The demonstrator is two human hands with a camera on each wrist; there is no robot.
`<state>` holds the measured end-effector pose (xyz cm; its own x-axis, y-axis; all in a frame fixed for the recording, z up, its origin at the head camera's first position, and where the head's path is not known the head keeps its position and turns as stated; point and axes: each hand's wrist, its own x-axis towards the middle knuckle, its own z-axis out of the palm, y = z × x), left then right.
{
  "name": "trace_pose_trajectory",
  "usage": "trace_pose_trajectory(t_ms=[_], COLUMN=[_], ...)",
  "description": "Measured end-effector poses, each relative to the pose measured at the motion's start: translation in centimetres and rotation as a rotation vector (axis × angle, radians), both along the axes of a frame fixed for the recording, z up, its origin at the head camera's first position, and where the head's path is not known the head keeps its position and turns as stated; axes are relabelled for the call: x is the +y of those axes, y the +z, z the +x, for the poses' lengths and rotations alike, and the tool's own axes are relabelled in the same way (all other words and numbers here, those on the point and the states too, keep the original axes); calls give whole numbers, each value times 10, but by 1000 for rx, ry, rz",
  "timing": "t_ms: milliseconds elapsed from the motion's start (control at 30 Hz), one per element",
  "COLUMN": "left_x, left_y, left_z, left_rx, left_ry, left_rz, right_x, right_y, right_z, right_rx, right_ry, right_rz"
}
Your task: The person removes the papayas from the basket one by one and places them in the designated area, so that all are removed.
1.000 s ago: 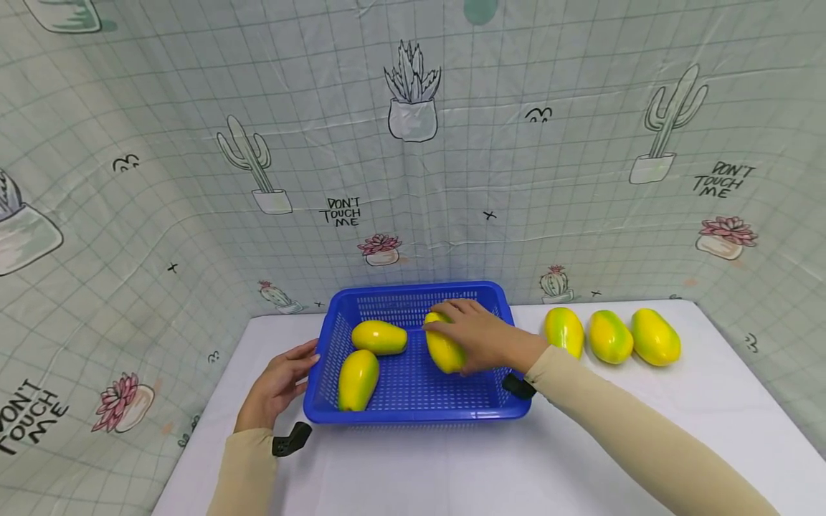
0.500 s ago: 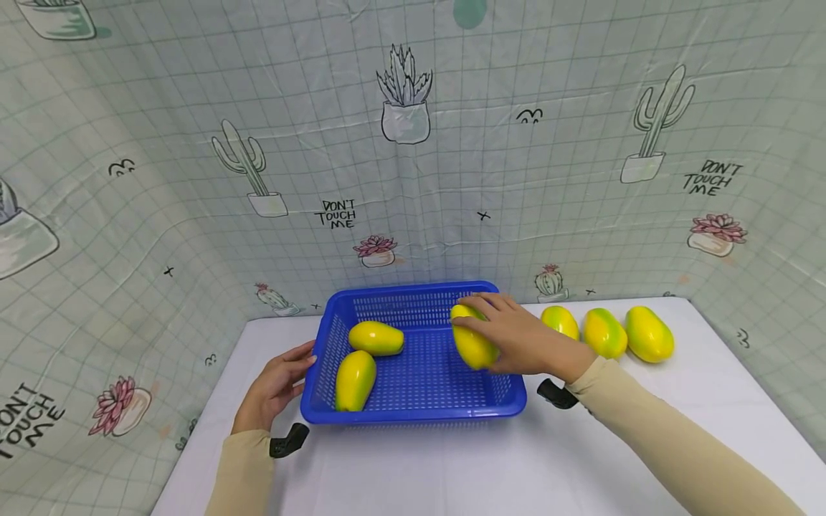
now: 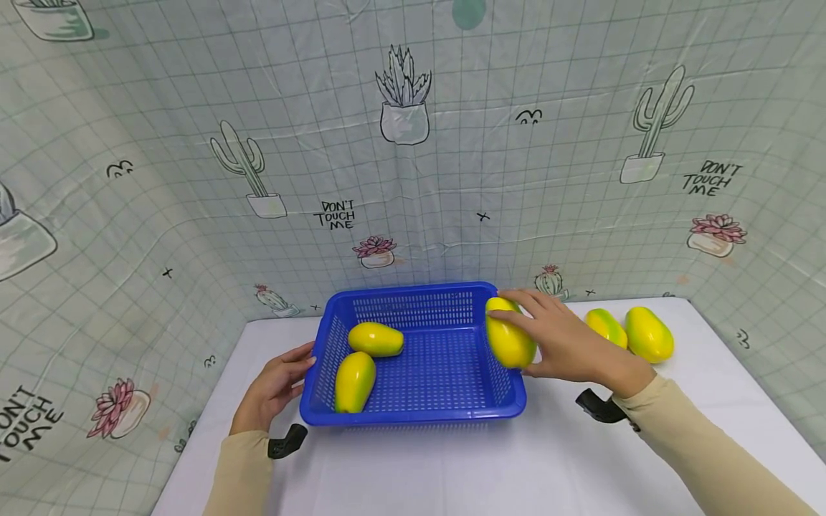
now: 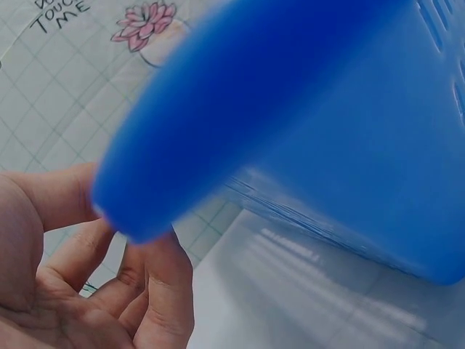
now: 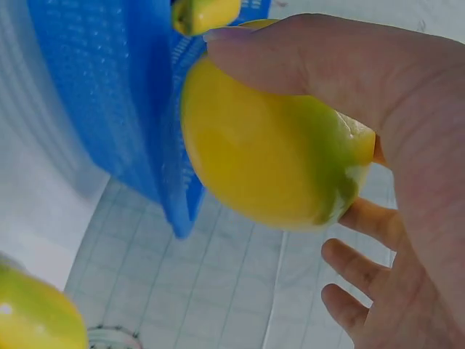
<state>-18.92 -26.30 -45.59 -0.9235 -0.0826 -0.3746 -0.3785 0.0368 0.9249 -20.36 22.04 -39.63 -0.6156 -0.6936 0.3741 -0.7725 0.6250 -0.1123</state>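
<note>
My right hand (image 3: 568,340) reaches forward, fingers (image 5: 305,54) grasping a mango (image 3: 510,342) held over the right rim of the basket (image 3: 413,416). My left hand (image 3: 274,387) lies relaxed, fingers released, against the basket's left wall. Two mangoes (image 3: 376,338) lie inside on the left, one beside the other. Two more fruits (image 3: 648,333) lie on the bench (image 3: 452,466) to the right, partly hidden behind my right hand. A cactus-print cloth (image 3: 193,143) forms the backdrop.
</note>
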Motion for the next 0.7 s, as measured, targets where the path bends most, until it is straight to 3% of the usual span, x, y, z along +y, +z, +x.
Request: trace_pose_trajectory(t_ms=[233, 700], left_x=[-1, -1], left_y=[-3, -3], left_z=[-3, -2], left_rx=[0, -3], left_ry=[-18, -10], left_rz=[-6, -9], right_x=[25, 62], right_y=[-5, -36], right_z=[5, 18], right_rx=[8, 27], right_ry=[-52, -98], right_rz=[-39, -67])
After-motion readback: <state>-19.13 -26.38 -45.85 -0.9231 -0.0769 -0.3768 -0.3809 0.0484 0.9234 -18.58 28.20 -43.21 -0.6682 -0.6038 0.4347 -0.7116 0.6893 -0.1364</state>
